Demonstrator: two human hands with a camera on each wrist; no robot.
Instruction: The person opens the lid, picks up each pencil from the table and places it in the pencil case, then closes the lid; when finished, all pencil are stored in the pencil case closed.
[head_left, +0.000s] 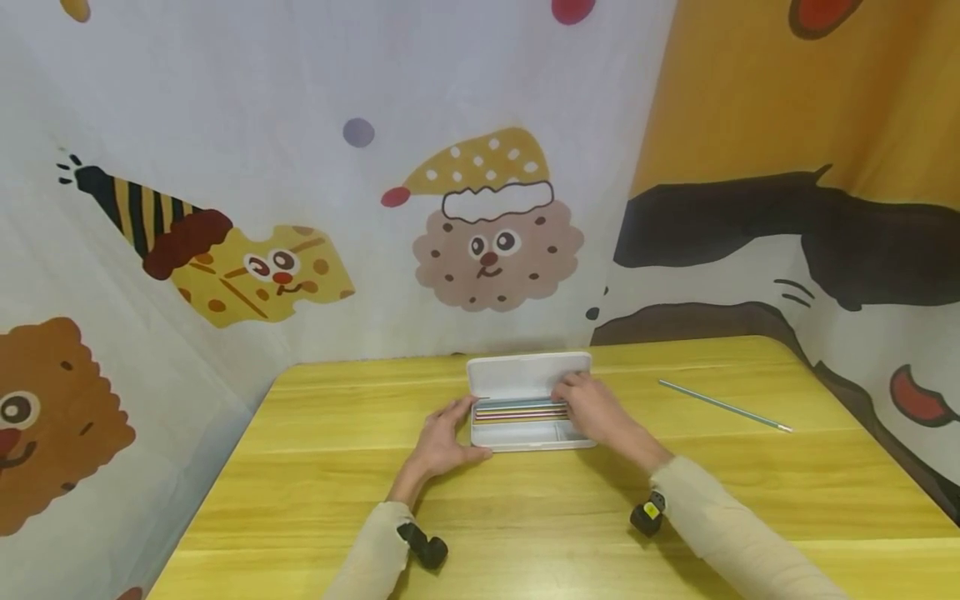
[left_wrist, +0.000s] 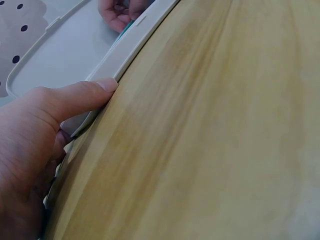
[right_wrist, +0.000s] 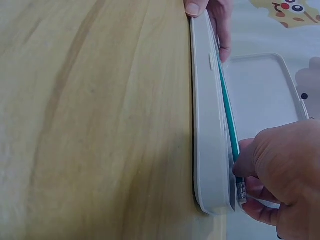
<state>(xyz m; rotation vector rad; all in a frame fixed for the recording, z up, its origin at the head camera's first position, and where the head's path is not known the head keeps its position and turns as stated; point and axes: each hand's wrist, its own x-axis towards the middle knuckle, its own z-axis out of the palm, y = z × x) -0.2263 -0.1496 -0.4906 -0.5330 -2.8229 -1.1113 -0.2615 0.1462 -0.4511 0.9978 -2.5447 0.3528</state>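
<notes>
An open white pencil case point(head_left: 513, 437) stands on the table with its lid point(head_left: 517, 377) raised at the back. Several coloured pencils point(head_left: 517, 414) lie side by side inside it. My left hand point(head_left: 437, 443) grips the case's left end, thumb at the front corner and fingers towards the back. At the right end, my right hand point(head_left: 595, 407) pinches a teal pencil point(right_wrist: 228, 107) near its eraser end, as the right wrist view shows. That pencil lies lengthwise along the case, partly hidden by the front wall.
Another teal pencil point(head_left: 723, 405) with a white eraser end lies slantwise on the wooden table point(head_left: 525, 525), right of the case. A curtain point(head_left: 300, 67) printed with cartoon biscuits hangs behind the table's far edge.
</notes>
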